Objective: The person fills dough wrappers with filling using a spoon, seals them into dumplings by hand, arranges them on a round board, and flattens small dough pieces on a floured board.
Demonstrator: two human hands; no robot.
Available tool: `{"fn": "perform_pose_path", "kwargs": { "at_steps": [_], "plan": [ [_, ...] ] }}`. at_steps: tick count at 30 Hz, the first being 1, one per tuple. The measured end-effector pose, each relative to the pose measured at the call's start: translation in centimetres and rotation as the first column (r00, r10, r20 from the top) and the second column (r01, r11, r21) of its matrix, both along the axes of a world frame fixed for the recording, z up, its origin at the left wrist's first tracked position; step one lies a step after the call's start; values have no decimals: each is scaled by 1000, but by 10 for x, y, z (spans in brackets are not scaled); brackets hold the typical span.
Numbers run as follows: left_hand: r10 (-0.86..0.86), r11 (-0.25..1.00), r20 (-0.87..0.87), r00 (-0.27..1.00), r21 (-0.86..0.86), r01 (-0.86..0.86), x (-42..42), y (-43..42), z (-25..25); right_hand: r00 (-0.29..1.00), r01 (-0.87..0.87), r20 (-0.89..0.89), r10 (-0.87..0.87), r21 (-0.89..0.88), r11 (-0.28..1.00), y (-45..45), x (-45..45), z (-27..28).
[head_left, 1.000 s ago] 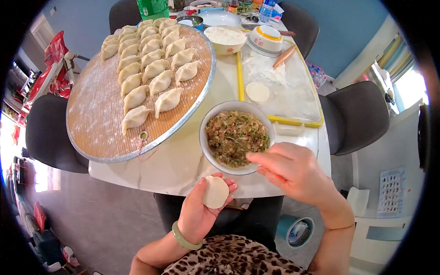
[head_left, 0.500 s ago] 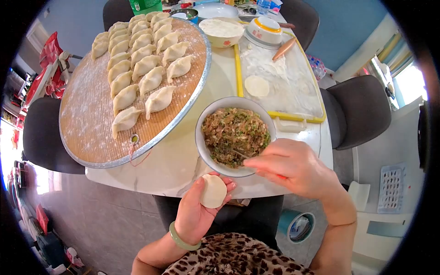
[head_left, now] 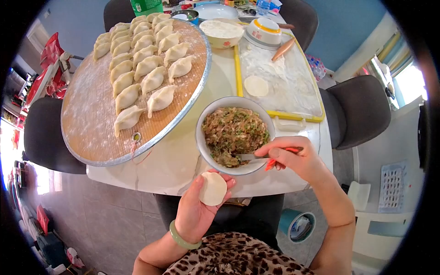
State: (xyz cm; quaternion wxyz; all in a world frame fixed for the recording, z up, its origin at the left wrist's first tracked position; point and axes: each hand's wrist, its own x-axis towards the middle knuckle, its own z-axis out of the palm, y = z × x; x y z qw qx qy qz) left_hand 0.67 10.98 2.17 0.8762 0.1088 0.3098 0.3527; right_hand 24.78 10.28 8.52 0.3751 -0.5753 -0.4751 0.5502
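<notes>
A round dumpling wrapper [head_left: 213, 189] rests in my left hand [head_left: 198, 208], lying across the palm and fingers just below the bowl. My right hand [head_left: 295, 159] grips a red-handled metal utensil [head_left: 253, 156] at the bowl's lower right. Its tip is sunk in the minced meat and greens filling [head_left: 236, 133], so its shape is hidden. The white bowl [head_left: 200, 145] with the filling stands near the table's front edge. To its upper left, rows of folded dumplings [head_left: 152, 80] lie on a round, floured board [head_left: 91, 114].
A floured board with yellow edging [head_left: 293, 87] lies at the right, bearing another wrapper [head_left: 256, 86], a rolling pin [head_left: 283, 49] and an upturned bowl [head_left: 264, 33]. Behind the filling stands a bowl of flour [head_left: 221, 31]. Chairs [head_left: 360, 110] flank the table; a bin [head_left: 297, 225] stands on the floor.
My right hand has turned and shifted slightly right and up, so more of the utensil's metal and red handle shows. The left hand keeps the wrapper in nearly the same spot.
</notes>
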Motion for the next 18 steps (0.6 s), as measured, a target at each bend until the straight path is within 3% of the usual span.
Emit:
{"fn": "perform_pose_path", "kwargs": {
  "at_steps": [7, 9, 16, 18],
  "plan": [
    [17, 1000, 10, 1000, 1, -17, 3, -2, 7, 980, 137, -143, -137, -12, 991, -11, 9, -8],
    [27, 1000, 52, 998, 11, -27, 4, -3, 9, 945, 172, -272, -181, -56, 984, -13, 9, -10],
    [45, 999, 88, 995, 11, -46, 10, -6, 8, 932, 173, -334, -144, 61, 983, -32, -6, 1],
    [51, 993, 147, 988, 100, -66, 13, -8, 3, 923, 203, -351, -161, 87, 975, -46, -16, 0]
  ]
}}
